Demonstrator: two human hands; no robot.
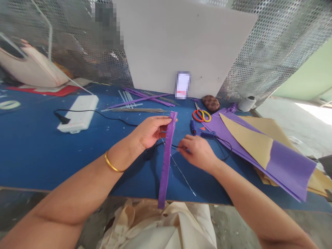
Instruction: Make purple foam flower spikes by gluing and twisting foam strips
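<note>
My left hand [155, 130] pinches the upper end of a long purple strip [167, 159], which looks like crinkled paper. The strip hangs down past the table's front edge. To its right, my right hand [195, 150] is low over the table with curled fingers. A black cord [174, 146] runs to its fingertips, but whether they grip it or something small is unclear. A thin pale wire [183, 174] lies slantwise behind the strip. Just beyond my right hand lies a blue glue gun [203, 133], near scissors [201, 115] with red and yellow handles.
Purple and tan paper sheets [287, 166] spread across the right side. A white power strip [83, 110] with a plugged-in cord is at left. Purple strips [145, 97], glue sticks [127, 98] and thin wires [140, 110] lie at the back. A phone [183, 84] leans on a white board [181, 41].
</note>
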